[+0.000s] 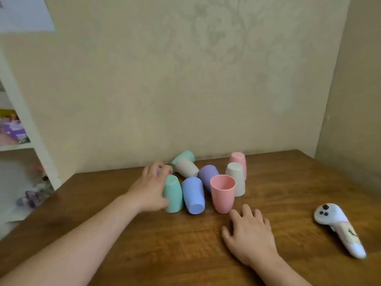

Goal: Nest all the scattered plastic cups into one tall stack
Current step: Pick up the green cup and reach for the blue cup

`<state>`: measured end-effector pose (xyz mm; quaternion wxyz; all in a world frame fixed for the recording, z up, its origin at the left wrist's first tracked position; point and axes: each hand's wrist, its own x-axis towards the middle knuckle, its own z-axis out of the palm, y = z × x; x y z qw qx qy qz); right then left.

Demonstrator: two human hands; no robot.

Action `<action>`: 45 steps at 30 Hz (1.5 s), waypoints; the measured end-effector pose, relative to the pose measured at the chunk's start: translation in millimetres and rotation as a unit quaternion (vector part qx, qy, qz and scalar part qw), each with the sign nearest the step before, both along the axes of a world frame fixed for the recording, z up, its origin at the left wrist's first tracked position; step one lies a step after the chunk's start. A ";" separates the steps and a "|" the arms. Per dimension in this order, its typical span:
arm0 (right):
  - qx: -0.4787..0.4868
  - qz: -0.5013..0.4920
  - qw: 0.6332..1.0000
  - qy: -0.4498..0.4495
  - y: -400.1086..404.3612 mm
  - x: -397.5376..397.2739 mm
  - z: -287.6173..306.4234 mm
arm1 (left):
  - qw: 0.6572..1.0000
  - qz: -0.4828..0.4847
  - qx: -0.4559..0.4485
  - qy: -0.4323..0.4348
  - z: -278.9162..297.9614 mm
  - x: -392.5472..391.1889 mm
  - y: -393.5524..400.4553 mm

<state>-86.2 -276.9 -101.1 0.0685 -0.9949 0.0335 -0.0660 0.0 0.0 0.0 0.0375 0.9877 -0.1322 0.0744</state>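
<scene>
Several pastel plastic cups are clustered at the back of the wooden table [144, 244]. A pink cup [223, 193] stands upright. A green cup [174, 196], a cream cup [236, 178] and a second pink cup [239, 162] stand upside down. Lying on their sides are a blue cup [193, 196], a purple cup [207, 175], a cream cup [186, 168] and a green cup [183, 157]. My left hand [150, 186] curls its fingers over a lilac cup [169, 172], mostly hidden, with the thumb against the near green cup. My right hand [249, 234] lies flat and open just in front of the upright pink cup.
A white hand controller [340, 228] lies on the table at the right. Beige walls close the table at the back and right. A white shelf unit [24, 124] with toys stands beyond the left edge.
</scene>
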 end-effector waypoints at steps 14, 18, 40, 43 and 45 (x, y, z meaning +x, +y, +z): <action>0.015 0.008 1.000 -0.024 -1.2 1.8 -6.4 | 0.939 -0.009 0.341 -0.039 -20.0 17.1 -37.0; 0.009 0.015 0.999 -0.030 -0.8 0.7 -4.2 | 0.966 0.022 0.253 -0.049 -8.7 8.3 -4.6; 0.022 0.082 0.992 -0.093 30.1 4.4 -14.8 | 0.905 0.106 -0.408 0.056 -93.4 -19.7 34.0; 0.007 0.112 0.988 -0.110 31.1 4.0 -16.8 | 0.908 0.091 -0.407 0.041 -97.3 -19.2 31.3; 0.002 0.149 0.978 -0.143 41.3 3.4 -12.8 | 0.899 0.075 -0.431 0.027 -100.8 -18.6 33.5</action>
